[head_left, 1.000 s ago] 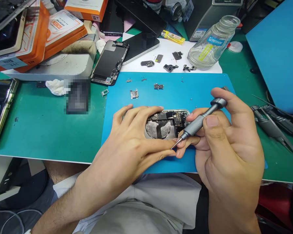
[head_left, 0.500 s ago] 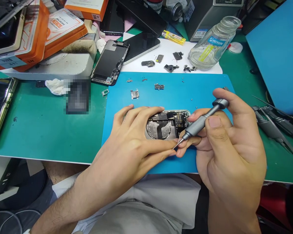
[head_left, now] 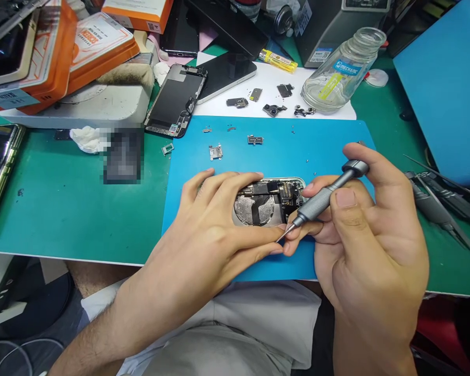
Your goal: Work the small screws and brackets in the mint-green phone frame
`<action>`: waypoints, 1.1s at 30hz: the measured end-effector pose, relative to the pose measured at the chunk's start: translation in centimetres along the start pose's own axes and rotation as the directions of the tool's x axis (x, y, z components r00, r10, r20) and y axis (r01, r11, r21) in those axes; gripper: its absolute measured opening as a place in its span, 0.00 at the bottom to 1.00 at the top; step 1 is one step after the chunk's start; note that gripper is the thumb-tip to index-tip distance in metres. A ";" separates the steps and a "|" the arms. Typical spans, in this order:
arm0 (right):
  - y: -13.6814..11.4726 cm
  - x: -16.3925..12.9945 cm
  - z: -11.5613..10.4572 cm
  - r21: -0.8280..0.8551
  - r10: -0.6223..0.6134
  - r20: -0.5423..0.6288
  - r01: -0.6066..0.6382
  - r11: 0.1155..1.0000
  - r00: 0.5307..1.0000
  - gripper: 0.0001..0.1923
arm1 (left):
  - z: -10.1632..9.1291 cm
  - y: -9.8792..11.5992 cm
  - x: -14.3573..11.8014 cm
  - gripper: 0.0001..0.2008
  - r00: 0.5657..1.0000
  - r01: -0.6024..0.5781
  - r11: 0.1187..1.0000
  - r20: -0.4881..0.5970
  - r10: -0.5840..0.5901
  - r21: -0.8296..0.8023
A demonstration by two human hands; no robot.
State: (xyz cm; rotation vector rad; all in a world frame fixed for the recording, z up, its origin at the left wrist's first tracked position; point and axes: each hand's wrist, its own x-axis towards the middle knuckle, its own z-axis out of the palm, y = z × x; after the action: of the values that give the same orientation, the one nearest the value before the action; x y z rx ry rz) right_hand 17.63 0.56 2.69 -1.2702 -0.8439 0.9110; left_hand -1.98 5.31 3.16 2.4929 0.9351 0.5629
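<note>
Nearest the camera, the right hand [head_left: 370, 250] was closed around a grey precision screwdriver [head_left: 324, 197], thumb and fingers pinching the knurled barrel and the index finger resting on the cap at its far end. The screwdriver's long axis ran from far right down to near left, so its thin tip [head_left: 281, 237] pointed at the near edge of the opened phone [head_left: 268, 201], just left of the hand. The left hand [head_left: 215, 230] lay flat across the left part of the phone, fingers spread and pressing it to the blue mat [head_left: 282, 151], holding nothing; its thumb and forefinger met the tip (whether a screw sat between them was too small to tell). Both hands touched the phone; the left covered more of it, and the right carried the tool.

The phone lay with its long axis left to right, its boards and a round coil exposed in the housing.

Farther along the mat lay small metal brackets [head_left: 215, 152] and loose screws, apart from one another. Beyond the mat, on the green surface [head_left: 62, 209], a detached phone screen [head_left: 176, 102] lay face down, and a white sheet [head_left: 266, 83] carried more small parts. At the far right stood a glass bottle [head_left: 342, 68], tilted and seemingly empty. Orange boxes [head_left: 82, 52] were stacked at the far left, and tweezers [head_left: 442, 203] lay to the right.
</note>
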 end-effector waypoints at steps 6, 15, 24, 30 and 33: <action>0.1 0.1 0.0 -0.015 -0.005 0.011 0.005 1.000 1.000 0.25 | 0.1 0.0 -0.2 0.16 1.000 0.010 1.000 -0.010 -0.009 0.017; -0.1 0.1 0.0 -0.022 0.013 0.014 -0.012 1.000 1.000 0.23 | 0.3 -0.1 -0.3 0.16 1.000 -0.008 1.000 -0.027 0.009 0.028; -0.1 0.0 -0.1 -0.013 -0.001 0.022 0.001 1.000 1.000 0.24 | 0.2 -0.1 -0.1 0.15 1.000 0.006 1.000 -0.014 -0.006 -0.001; -0.2 0.1 0.1 -0.010 0.003 0.023 -0.002 1.000 1.000 0.24 | 0.2 -0.2 -0.2 0.14 1.000 -0.001 1.000 -0.012 0.001 0.000; -0.1 0.1 0.1 -0.002 -0.004 0.029 0.004 1.000 1.000 0.24 | 0.3 -0.2 -0.2 0.15 1.000 -0.005 1.000 -0.010 0.006 0.008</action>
State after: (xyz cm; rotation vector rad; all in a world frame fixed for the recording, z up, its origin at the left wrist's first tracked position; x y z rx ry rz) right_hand 17.56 0.69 2.78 -1.2595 -0.8699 0.9271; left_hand -2.10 5.21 2.80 2.5027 0.9364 0.5753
